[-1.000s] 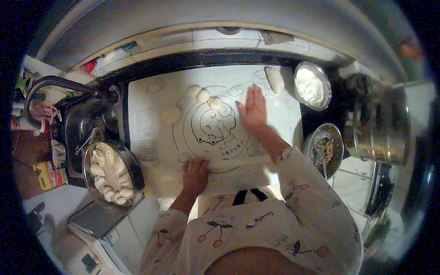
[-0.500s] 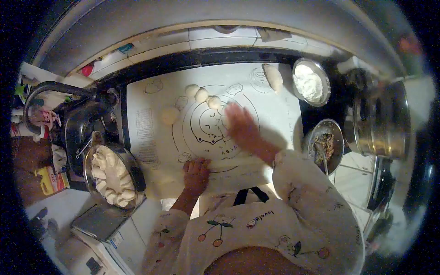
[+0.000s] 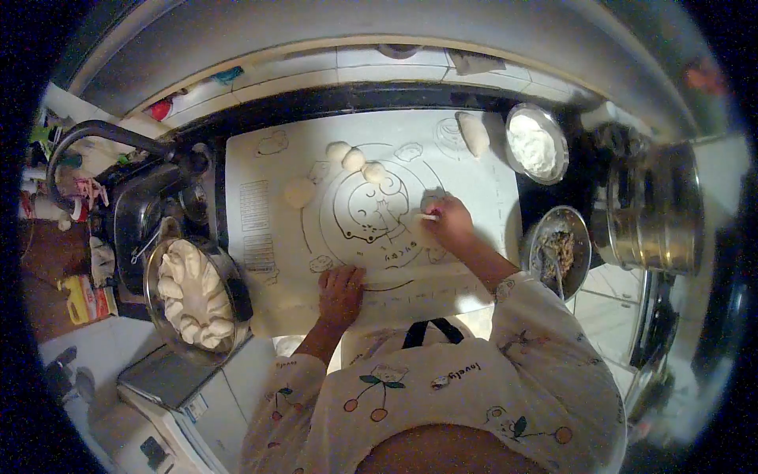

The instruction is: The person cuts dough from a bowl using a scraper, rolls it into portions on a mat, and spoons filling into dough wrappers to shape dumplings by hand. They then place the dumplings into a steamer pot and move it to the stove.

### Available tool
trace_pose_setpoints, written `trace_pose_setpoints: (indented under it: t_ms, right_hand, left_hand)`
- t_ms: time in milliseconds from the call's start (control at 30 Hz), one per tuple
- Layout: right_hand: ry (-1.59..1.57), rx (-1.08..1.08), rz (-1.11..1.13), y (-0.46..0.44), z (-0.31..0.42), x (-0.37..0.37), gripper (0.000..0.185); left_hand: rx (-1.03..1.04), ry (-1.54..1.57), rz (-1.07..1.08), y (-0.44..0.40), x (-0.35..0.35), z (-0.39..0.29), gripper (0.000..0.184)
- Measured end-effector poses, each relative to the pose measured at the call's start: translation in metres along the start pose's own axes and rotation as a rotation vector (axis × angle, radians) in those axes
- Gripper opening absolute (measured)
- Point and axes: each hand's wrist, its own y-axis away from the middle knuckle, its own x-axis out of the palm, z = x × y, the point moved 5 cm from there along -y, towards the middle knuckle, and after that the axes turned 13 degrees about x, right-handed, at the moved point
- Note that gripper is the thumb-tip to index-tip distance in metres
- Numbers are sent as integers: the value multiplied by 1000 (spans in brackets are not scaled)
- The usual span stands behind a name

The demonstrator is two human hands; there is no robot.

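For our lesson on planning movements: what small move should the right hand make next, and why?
Perhaps lay the pale piece on the mat: the right hand pinches it over open mat, while the left hand rests on the near side.

Seen as a dial centred on the mat, that mat is white to cream, drawn in black lines: a round cartoon face inside rings, plus a dark printed grid at nine o'clock. Dough balls toward eleven are pale cream; the small piece at the right hand is whitish. At two, white flour fills a silver bowl; at three, the filling is mottled brown. Cream buns lie at eight. The off-white top at six carries reddish cherries, green leaves and black lettering.
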Motion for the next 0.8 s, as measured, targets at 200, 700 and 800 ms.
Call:
trace_pose_setpoints:
  t_ms: [200, 700, 800]
  right_hand:
    - [-473, -97, -276, -43, 5, -66, 20]
    - [216, -381, -199, -75, 66, 17, 60]
    - [345, -587, 121, -8, 44, 28, 61]
  left_hand:
    - [4, -26, -23, 0, -3, 0, 33]
    - [-6, -25, 39, 7, 12, 2, 32]
    - [21, 6, -48, 4, 5, 1, 33]
